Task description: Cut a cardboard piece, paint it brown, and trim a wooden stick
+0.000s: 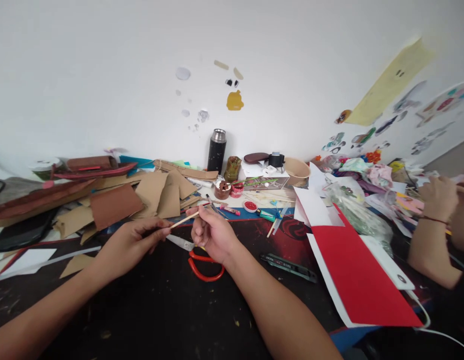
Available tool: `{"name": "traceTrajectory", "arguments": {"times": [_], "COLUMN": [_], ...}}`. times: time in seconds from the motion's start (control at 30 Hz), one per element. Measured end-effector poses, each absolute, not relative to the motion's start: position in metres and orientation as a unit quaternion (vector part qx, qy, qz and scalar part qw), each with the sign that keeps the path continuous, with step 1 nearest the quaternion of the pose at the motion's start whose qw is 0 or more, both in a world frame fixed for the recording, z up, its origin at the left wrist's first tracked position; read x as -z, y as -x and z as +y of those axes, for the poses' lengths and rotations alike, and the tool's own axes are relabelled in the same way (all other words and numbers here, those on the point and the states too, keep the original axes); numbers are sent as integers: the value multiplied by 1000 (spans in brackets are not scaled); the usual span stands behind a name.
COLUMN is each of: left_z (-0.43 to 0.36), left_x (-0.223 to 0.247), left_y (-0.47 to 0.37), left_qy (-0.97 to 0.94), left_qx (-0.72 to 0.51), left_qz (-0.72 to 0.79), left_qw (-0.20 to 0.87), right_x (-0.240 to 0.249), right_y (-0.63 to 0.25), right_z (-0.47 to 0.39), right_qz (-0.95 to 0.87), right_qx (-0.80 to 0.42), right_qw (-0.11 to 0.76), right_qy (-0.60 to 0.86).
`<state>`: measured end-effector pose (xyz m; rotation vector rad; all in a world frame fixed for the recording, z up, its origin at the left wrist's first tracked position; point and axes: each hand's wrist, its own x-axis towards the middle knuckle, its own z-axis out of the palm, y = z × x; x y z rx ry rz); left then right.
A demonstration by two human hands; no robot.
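A thin pale wooden stick point(184, 219) spans the gap between my two hands above the dark table mat. My left hand point(139, 242) pinches its lower left end with thumb and fingertips. At the upper right end, my right hand point(212, 231) grips it between thumb and forefinger, the other fingers curled. Scissors with red handles point(206, 274) lie on the mat just below, their blades pointing left and partly hidden behind my right hand. A dark green utility knife point(289, 267) rests to the right of my right forearm.
Cut cardboard pieces point(117, 206) pile up at the left. A black thermos point(216, 151) stands against the wall, with small paint jars point(222, 190) before it. Red paper point(361, 275) and a white power bank point(387, 262) lie rightward. Another person's hands point(438, 200) work at the far right.
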<state>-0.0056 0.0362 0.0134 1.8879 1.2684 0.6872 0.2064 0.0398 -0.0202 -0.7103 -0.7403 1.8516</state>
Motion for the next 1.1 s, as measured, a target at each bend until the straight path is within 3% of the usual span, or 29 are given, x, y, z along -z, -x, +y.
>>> {"name": "traceTrajectory", "arguments": {"times": [0.6, 1.1], "left_z": [38, 44], "left_x": [-10, -12], "left_y": [8, 18], "left_qy": [-720, -786], "left_qx": [-236, -247], "left_qz": [482, 513], "left_qw": [441, 241], "right_x": [16, 21], "right_y": [-207, -203], "right_z": [37, 37], "right_qz": [-296, -377], "right_qx": [-763, -672], "right_qw": [495, 501], "right_qy": [293, 394]}}
